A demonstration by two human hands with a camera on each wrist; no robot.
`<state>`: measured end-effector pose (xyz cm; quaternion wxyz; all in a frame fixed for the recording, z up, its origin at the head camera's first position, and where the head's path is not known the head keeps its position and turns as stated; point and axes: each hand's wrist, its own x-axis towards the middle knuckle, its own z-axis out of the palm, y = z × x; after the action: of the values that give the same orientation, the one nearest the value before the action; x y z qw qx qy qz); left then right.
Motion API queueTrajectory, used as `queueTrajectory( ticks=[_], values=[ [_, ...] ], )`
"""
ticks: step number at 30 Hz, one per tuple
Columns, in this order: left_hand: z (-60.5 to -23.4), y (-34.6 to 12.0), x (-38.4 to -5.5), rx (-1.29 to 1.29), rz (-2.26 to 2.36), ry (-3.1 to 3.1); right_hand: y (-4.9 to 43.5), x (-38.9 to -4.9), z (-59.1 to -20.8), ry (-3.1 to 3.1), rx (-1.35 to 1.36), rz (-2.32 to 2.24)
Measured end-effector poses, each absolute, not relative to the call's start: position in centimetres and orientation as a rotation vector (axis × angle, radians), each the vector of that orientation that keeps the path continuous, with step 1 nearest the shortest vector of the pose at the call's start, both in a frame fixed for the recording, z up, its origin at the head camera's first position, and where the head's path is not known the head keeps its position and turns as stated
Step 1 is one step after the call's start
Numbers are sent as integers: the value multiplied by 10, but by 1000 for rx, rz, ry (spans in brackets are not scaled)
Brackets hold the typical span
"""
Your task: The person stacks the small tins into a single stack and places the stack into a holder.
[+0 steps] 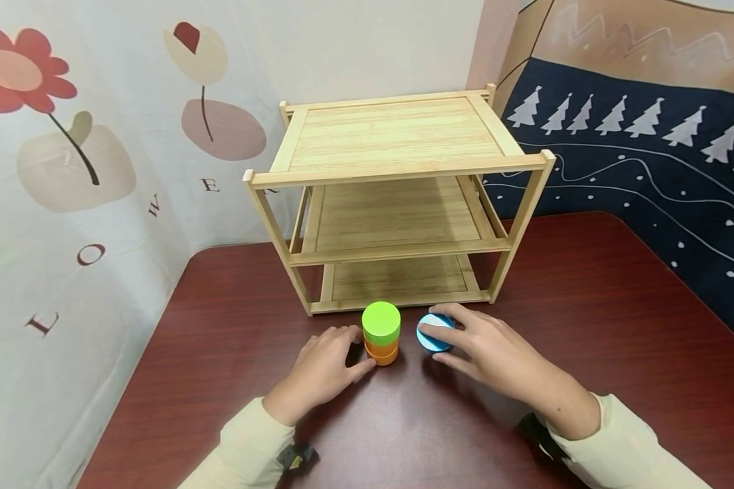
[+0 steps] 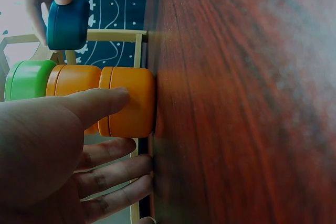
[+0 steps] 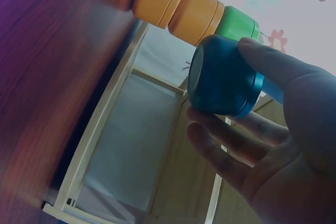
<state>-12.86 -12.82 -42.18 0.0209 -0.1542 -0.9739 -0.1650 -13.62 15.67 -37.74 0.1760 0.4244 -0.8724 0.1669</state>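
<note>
Two orange jars and a green one stand stacked on the table. The green jar point(image 1: 381, 320) is uppermost, over the upper orange jar point(image 2: 76, 80) and the bottom orange jar point(image 2: 137, 111). My left hand point(image 1: 321, 367) holds the bottom jar, its thumb lying on one side and its fingers spread along the other. To the right of the stack, my right hand point(image 1: 495, 350) grips a blue jar point(image 3: 218, 74) by its sides, with one finger across the lid. The wrist views show this blue jar raised off the table, near the green jar's height.
Just behind the stack stands a wooden rack point(image 1: 397, 165) with three shelves. The dark red tabletop point(image 1: 220, 353) extends to both sides of it. A flowered cloth point(image 1: 98, 204) hangs at the left, and a dark cloth with trees point(image 1: 636, 156) at the right.
</note>
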Motion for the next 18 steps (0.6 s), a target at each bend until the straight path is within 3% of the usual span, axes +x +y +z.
queueTrajectory(
  ticks=[18],
  values=[
    [-422, -128, -129, -487, -519, -3025, 155, -130, -371, -2392, 1196, 542]
  ],
)
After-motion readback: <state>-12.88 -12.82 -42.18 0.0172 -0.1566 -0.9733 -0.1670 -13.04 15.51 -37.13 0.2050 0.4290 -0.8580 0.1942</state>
